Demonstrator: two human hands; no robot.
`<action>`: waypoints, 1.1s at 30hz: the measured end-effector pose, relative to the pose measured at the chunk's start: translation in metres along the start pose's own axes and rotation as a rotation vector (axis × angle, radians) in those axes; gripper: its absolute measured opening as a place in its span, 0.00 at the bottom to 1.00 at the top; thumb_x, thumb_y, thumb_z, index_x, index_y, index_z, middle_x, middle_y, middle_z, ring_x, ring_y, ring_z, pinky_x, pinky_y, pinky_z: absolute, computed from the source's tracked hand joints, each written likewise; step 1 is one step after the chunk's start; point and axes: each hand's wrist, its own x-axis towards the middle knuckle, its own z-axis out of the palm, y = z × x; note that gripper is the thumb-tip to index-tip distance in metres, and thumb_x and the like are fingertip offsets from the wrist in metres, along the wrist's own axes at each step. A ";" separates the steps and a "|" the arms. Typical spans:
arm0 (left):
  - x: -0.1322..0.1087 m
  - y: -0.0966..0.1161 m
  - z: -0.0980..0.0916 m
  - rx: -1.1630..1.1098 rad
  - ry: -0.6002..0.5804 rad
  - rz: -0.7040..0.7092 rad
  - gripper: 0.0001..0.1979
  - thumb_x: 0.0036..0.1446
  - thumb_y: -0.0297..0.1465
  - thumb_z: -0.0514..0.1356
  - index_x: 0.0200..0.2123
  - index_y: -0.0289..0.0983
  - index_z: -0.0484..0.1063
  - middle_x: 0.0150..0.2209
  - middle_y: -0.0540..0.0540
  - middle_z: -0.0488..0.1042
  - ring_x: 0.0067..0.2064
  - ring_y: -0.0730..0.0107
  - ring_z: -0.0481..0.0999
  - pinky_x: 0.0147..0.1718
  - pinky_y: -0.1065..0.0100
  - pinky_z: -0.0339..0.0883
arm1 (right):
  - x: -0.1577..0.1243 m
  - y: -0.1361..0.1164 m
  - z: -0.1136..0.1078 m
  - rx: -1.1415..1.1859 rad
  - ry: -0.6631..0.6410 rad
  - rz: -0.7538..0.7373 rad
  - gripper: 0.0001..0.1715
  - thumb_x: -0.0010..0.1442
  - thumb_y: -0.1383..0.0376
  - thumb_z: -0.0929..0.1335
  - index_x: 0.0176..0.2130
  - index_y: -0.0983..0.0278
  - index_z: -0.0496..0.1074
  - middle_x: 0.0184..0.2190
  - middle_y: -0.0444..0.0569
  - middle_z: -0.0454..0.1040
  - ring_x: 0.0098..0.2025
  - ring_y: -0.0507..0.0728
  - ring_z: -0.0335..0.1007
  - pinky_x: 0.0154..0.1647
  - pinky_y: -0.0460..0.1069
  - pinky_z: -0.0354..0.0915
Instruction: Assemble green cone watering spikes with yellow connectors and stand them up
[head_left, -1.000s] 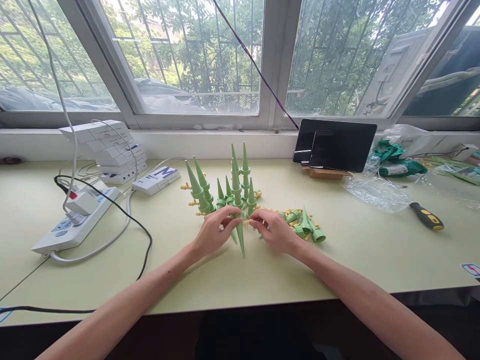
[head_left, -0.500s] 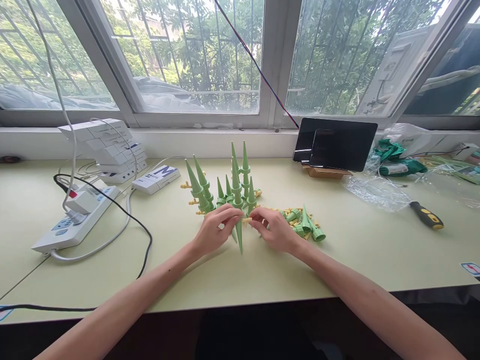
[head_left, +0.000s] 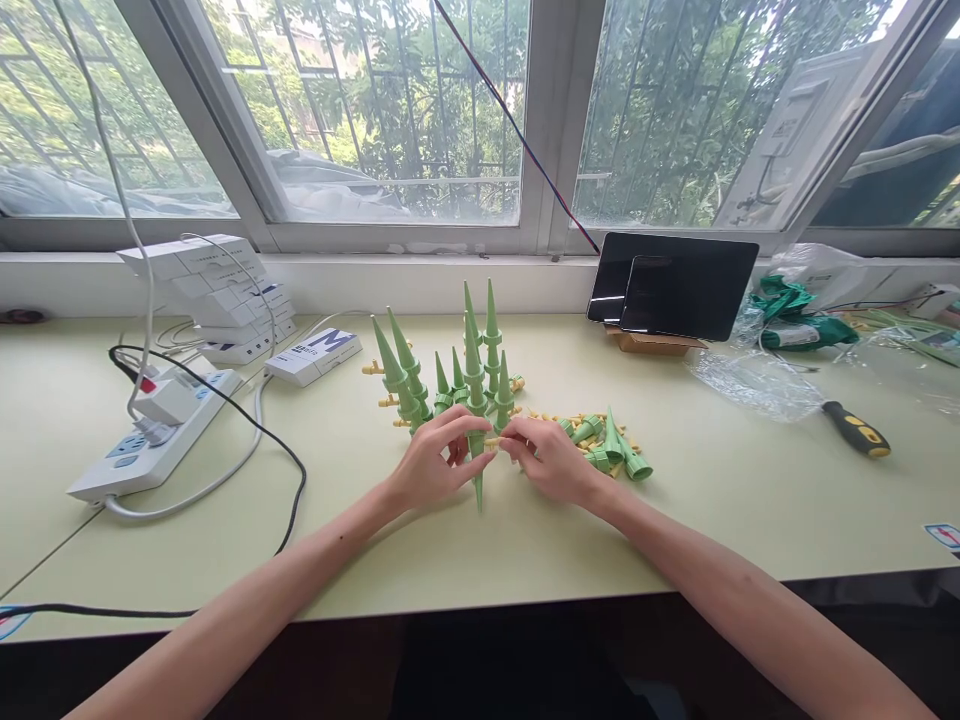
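Observation:
My left hand (head_left: 439, 455) is closed around a green watering spike (head_left: 480, 488) whose tip points down toward me. Its thumb and forefinger curve about the spike's upper end, which is partly covered. From the right, my right hand (head_left: 546, 458) pinches a small yellow valve (head_left: 492, 442) at the spike's side; whether it sits in the spike is too small to tell. Just behind the hands, several green spikes (head_left: 411, 385) stand tip up, some with yellow valves sticking out sideways. Close by my right hand lies a pile of loose green spike parts (head_left: 600, 448) and yellow pieces.
On the left are a power strip (head_left: 154, 432) with cables and a stack of white boxes (head_left: 232, 300), with a single white box (head_left: 315, 357) nearby. A black tablet (head_left: 679, 285) leans at the back. To the right lie clear plastic wrap (head_left: 757, 385) and a screwdriver (head_left: 856, 430).
My left thumb and forefinger have spread and shifted along the spike, showing more of its upper part. My right hand stays at the yellow valve.

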 end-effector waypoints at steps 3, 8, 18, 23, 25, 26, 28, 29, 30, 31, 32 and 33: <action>0.001 0.001 -0.001 -0.006 -0.004 0.003 0.10 0.59 0.31 0.62 0.44 0.38 0.73 0.35 0.48 0.69 0.24 0.80 0.67 0.22 0.73 0.66 | 0.000 0.000 0.000 -0.024 -0.007 0.009 0.15 0.67 0.66 0.61 0.27 0.63 0.63 0.22 0.42 0.65 0.24 0.50 0.58 0.29 0.46 0.56; 0.001 0.002 -0.001 -0.001 -0.017 0.007 0.10 0.59 0.32 0.62 0.44 0.38 0.73 0.36 0.47 0.69 0.24 0.80 0.66 0.22 0.74 0.66 | 0.000 0.000 0.000 -0.035 -0.018 0.021 0.17 0.69 0.64 0.60 0.27 0.63 0.64 0.22 0.42 0.65 0.24 0.50 0.58 0.28 0.47 0.57; 0.001 0.000 0.001 0.050 0.033 0.046 0.08 0.59 0.30 0.62 0.43 0.39 0.73 0.36 0.48 0.69 0.24 0.81 0.65 0.23 0.74 0.66 | -0.002 -0.001 -0.001 0.025 0.014 0.000 0.04 0.65 0.64 0.66 0.39 0.62 0.69 0.34 0.47 0.71 0.32 0.52 0.68 0.34 0.48 0.66; 0.001 0.000 0.000 0.045 0.012 0.027 0.10 0.58 0.30 0.63 0.44 0.39 0.72 0.37 0.47 0.68 0.25 0.80 0.65 0.23 0.74 0.66 | -0.001 0.000 -0.001 -0.001 0.034 0.008 0.04 0.66 0.65 0.65 0.38 0.62 0.68 0.34 0.48 0.71 0.34 0.54 0.67 0.35 0.48 0.65; 0.001 0.000 0.000 0.041 0.007 0.022 0.10 0.58 0.30 0.63 0.44 0.39 0.72 0.37 0.47 0.68 0.25 0.80 0.65 0.23 0.74 0.66 | -0.001 0.000 -0.001 -0.008 0.045 0.015 0.04 0.66 0.66 0.64 0.38 0.63 0.68 0.34 0.48 0.71 0.35 0.54 0.67 0.36 0.49 0.65; 0.001 0.000 0.000 0.039 0.005 0.022 0.10 0.58 0.30 0.63 0.44 0.39 0.72 0.37 0.48 0.68 0.25 0.80 0.65 0.23 0.74 0.66 | -0.001 0.000 0.000 -0.008 0.045 0.018 0.03 0.66 0.66 0.64 0.38 0.63 0.68 0.34 0.48 0.71 0.35 0.54 0.67 0.37 0.49 0.65; 0.000 0.000 0.000 0.037 0.004 0.019 0.10 0.58 0.29 0.63 0.44 0.39 0.72 0.37 0.48 0.68 0.24 0.80 0.65 0.23 0.73 0.65 | -0.001 0.001 0.000 -0.008 0.036 0.016 0.03 0.66 0.67 0.64 0.37 0.63 0.68 0.33 0.47 0.71 0.35 0.54 0.66 0.37 0.48 0.64; 0.000 0.000 0.000 0.037 0.005 0.018 0.10 0.58 0.29 0.63 0.44 0.39 0.72 0.37 0.48 0.68 0.24 0.81 0.64 0.23 0.73 0.65 | -0.001 0.001 0.000 -0.009 0.034 0.013 0.04 0.66 0.67 0.64 0.37 0.63 0.67 0.33 0.47 0.71 0.34 0.53 0.66 0.36 0.48 0.63; 0.000 0.000 0.000 0.038 0.004 0.016 0.10 0.58 0.29 0.63 0.44 0.39 0.72 0.37 0.48 0.68 0.24 0.81 0.64 0.23 0.73 0.65 | -0.001 0.001 0.000 -0.011 0.032 0.010 0.04 0.66 0.67 0.64 0.36 0.63 0.67 0.32 0.46 0.71 0.34 0.53 0.65 0.36 0.48 0.62; 0.000 0.000 0.001 0.038 0.004 0.014 0.10 0.58 0.29 0.63 0.44 0.39 0.72 0.37 0.48 0.68 0.25 0.80 0.64 0.24 0.73 0.65 | -0.001 0.001 0.000 -0.014 0.030 0.006 0.05 0.66 0.67 0.64 0.35 0.63 0.67 0.31 0.46 0.70 0.33 0.53 0.65 0.35 0.47 0.62; 0.000 0.000 0.001 0.038 0.005 0.015 0.10 0.58 0.29 0.63 0.44 0.39 0.72 0.36 0.48 0.68 0.25 0.80 0.64 0.24 0.73 0.65 | -0.001 0.001 0.000 -0.018 0.027 0.003 0.07 0.66 0.67 0.63 0.34 0.63 0.66 0.31 0.46 0.70 0.32 0.53 0.64 0.35 0.47 0.61; 0.000 0.000 0.001 0.036 0.004 0.015 0.10 0.58 0.29 0.63 0.44 0.39 0.72 0.36 0.48 0.68 0.25 0.80 0.64 0.24 0.73 0.65 | -0.001 0.001 0.000 -0.021 0.023 0.001 0.08 0.67 0.67 0.63 0.33 0.63 0.66 0.30 0.45 0.69 0.32 0.53 0.63 0.34 0.47 0.60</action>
